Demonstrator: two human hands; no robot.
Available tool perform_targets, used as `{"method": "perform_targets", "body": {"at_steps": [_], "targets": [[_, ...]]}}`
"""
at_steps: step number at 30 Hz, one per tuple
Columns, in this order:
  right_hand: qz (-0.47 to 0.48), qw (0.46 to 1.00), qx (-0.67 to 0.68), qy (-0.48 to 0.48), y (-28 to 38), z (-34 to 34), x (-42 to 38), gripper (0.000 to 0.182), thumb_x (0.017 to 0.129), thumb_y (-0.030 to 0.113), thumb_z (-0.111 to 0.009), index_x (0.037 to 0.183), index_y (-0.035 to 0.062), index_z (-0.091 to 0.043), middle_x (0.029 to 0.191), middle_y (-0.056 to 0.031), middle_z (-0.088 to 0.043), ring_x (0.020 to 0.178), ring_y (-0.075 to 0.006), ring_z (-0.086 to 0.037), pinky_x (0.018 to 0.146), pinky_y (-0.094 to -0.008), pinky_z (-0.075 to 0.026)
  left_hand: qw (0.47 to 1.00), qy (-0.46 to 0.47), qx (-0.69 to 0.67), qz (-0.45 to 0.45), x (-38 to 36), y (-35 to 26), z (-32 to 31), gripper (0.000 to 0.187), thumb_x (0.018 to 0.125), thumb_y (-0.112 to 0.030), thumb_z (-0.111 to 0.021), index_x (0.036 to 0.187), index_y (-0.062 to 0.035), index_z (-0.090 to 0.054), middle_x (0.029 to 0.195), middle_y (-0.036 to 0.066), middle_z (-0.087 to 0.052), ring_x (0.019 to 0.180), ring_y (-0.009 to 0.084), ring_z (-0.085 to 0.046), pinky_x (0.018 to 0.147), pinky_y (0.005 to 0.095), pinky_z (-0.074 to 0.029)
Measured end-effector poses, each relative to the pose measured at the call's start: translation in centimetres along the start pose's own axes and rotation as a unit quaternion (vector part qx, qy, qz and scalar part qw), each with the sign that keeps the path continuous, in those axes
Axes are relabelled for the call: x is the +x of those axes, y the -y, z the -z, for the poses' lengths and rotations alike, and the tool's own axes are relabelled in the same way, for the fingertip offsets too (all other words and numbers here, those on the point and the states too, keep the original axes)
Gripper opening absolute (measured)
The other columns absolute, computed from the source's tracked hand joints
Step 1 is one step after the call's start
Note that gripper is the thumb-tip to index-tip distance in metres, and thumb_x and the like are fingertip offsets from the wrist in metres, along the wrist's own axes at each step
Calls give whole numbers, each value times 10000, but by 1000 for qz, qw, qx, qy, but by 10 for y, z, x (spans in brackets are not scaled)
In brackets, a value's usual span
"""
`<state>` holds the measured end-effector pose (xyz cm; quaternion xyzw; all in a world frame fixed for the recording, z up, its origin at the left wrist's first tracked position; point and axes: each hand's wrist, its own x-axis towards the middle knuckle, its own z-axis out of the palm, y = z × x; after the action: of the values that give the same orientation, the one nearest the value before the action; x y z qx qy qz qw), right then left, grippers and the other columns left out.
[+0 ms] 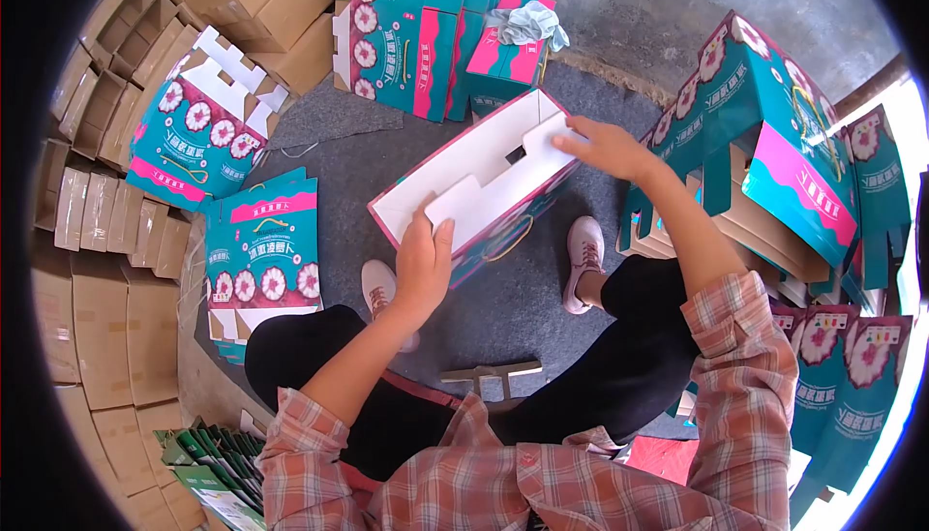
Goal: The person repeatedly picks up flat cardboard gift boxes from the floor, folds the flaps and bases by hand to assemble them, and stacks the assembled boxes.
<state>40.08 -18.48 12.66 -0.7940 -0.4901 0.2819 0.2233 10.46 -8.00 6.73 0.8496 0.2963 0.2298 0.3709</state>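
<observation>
Above my lap is a printed gift box, tilted, its white inside facing up and its teal printed side turned toward me. A gold cord handle shows on that side. My left hand closes on the white flap along the near edge, thumb on top. At the box's right end my right hand pinches the white flap by its corner. A dark slot shows between the flaps. Part of the box's printed side is hidden below its edge.
Flat printed cartons lie to the left, with another stack behind them. Brown cardboard boxes line the left side. A teal box with a crumpled cloth stands ahead. More printed cartons pile up at right.
</observation>
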Motion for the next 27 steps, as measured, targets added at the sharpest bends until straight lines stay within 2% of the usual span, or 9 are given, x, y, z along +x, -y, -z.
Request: {"method": "perform_targets", "body": {"at_steps": [1, 2, 4, 5, 8, 10, 11, 17, 27], "targets": [[0, 996, -91, -26, -1, -5, 3, 828, 783, 581, -592, 1361, 18, -405, 1317, -253, -469, 1252, -396, -410, 1023, -414, -361, 997, -69, -34, -16, 2, -1, -4, 522, 909, -205, -510, 1332, 56, -351, 1193, 281, -496, 1096, 401, -499, 931, 450, -391], [0, 995, -91, -26, -3, -11, 5, 828, 783, 581, -592, 1361, 18, -405, 1317, -253, -469, 1252, -396, -410, 1023, -414, -361, 997, -69, -34, -16, 4, -1, -5, 522, 909, -205, -510, 1332, 56, -351, 1193, 281, -496, 1096, 401, -499, 931, 450, -391], [179, 961, -170, -125, 0, -23, 7, 877, 692, 377, -744, 1407, 86, -327, 1362, -236, -410, 1252, -398, -400, 1007, -441, -374, 996, -82, 6, 23, 9, 1, -5, 619, 899, -163, -533, 1395, 40, -223, 1344, 282, -344, 1246, 412, -373, 1009, 398, -336], [214, 940, -219, -150, 1, -27, 9, 949, 614, 274, -810, 1414, 149, -316, 1403, -184, -362, 1255, -362, -407, 999, -448, -380, 996, -83, 7, 21, 10, 3, -7, 619, 899, -163, -533, 1395, 40, -223, 1344, 282, -344, 1246, 412, -373, 1009, 398, -336], [291, 896, -311, -128, 10, -35, 11, 944, 593, 271, -831, 1398, 177, -348, 1412, -147, -367, 1268, -343, -394, 1005, -452, -375, 990, -101, 78, -57, 13, 6, -13, 621, 852, -152, -574, 1376, 38, -301, 1426, 297, -229, 1294, 434, -299, 1041, 451, -299], [281, 896, -330, -94, 7, -45, 11, 916, 587, 270, -836, 1376, 167, -383, 1409, -117, -375, 1262, -319, -399, 999, -432, -383, 954, -25, 290, -76, 8, 2, -12, 616, 861, -169, -564, 1379, 41, -304, 1455, 295, -188, 1331, 405, -257, 1062, 486, -248], [268, 899, -336, -81, 5, -50, 13, 877, 595, 261, -831, 1356, 158, -407, 1399, -116, -387, 1246, -312, -416, 981, -426, -398, 945, -24, 309, -99, 6, 1, -11, 618, 857, -236, -589, 1353, 48, -354, 1449, 283, -225, 1333, 389, -267, 1068, 509, -226], [238, 905, -349, -62, 5, -58, 14, 749, 635, 225, -807, 1297, 136, -469, 1333, -103, -447, 1182, -282, -470, 908, -404, -451, 934, 75, 310, -163, 3, 4, -12, 690, 847, -364, -599, 1335, 66, -367, 1402, 255, -347, 1324, 380, -304, 1080, 488, -227], [197, 910, -364, 23, 3, -62, 17, 569, 709, 239, -755, 1231, 152, -546, 1218, -51, -548, 1133, -260, -510, 875, -388, -470, 943, 123, 273, -143, 6, 14, -16, 615, 890, -328, -545, 1318, 81, -379, 1358, 266, -399, 1286, 382, -363, 1076, 444, -270]]}}
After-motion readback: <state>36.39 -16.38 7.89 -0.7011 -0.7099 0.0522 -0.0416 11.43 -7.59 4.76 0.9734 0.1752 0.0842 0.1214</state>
